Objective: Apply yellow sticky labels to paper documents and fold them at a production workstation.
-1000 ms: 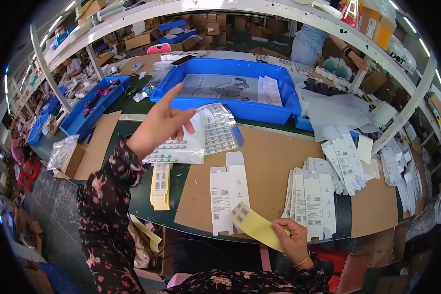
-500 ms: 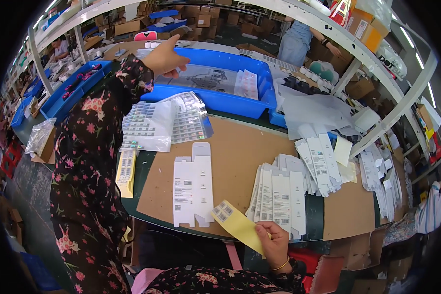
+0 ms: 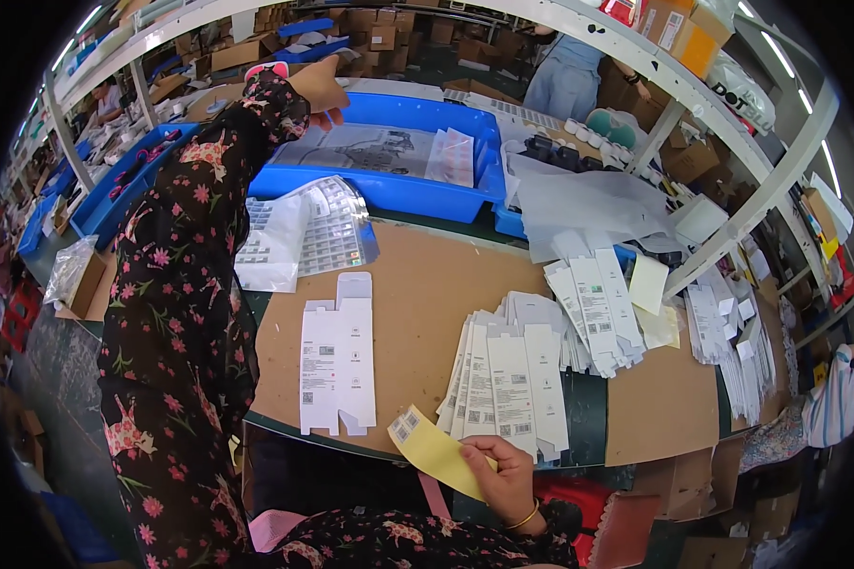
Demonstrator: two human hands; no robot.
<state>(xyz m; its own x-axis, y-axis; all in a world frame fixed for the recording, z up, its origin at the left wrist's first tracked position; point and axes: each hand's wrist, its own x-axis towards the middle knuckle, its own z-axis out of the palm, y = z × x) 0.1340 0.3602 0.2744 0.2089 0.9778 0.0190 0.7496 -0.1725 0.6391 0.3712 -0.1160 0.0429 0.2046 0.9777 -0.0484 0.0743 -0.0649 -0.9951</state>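
Note:
My left hand (image 3: pixel 319 87) reaches far forward over the left rim of a blue tray (image 3: pixel 389 185), fingers curled; whether it grips anything I cannot tell. My floral sleeve (image 3: pixel 190 256) crosses the left side of the bench. My right hand (image 3: pixel 503 472) rests at the near edge of the brown cardboard sheet (image 3: pixel 427 294), shut on a yellow sticker sheet (image 3: pixel 434 448) bearing small labels at its end. A flat unfolded white carton (image 3: pixel 337 353) lies just left of that sheet. A fanned stack of white flat cartons (image 3: pixel 512 375) lies beside my right hand.
Clear bags of label sheets (image 3: pixel 304 232) lie before the blue tray, which holds papers. More white cartons (image 3: pixel 598 308) and yellow slips (image 3: pixel 650 284) spread to the right. A second blue tray (image 3: pixel 114 190) is at the left. Another person (image 3: pixel 565 81) stands beyond the shelf frame.
My left arm has stretched from the label bags up to the far left corner of the blue tray. My right hand keeps the yellow sheet at the bench's near edge.

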